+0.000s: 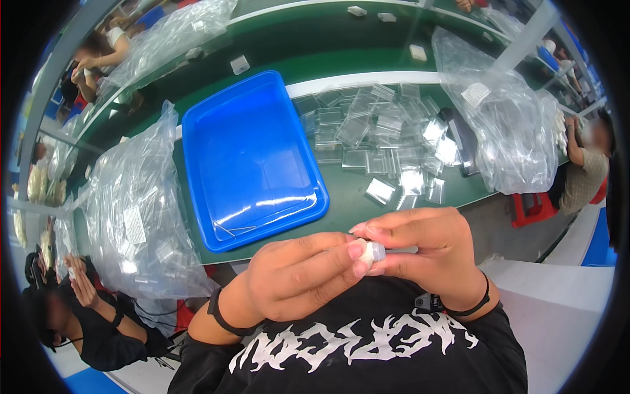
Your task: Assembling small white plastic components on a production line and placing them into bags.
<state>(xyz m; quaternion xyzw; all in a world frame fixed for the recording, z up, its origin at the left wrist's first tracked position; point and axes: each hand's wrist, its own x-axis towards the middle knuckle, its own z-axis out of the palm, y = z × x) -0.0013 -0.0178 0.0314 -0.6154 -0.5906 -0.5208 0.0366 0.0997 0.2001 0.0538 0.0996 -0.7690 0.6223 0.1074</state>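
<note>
Two hands meet close to chest, above table edge. Left hand (298, 276) curled, thumb and fingertips pinching small clear plastic piece (376, 251). Right hand (426, 253) curled over from opposite side, fingers gripping same piece. Piece mostly hidden, pale, glossy. Beyond: blue tray (252, 157), pile of clear cases (380, 138), plastic bags (134, 217).

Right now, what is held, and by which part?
Both hands, left hand and right hand, pinch a small clear plastic piece by its ends.
</note>
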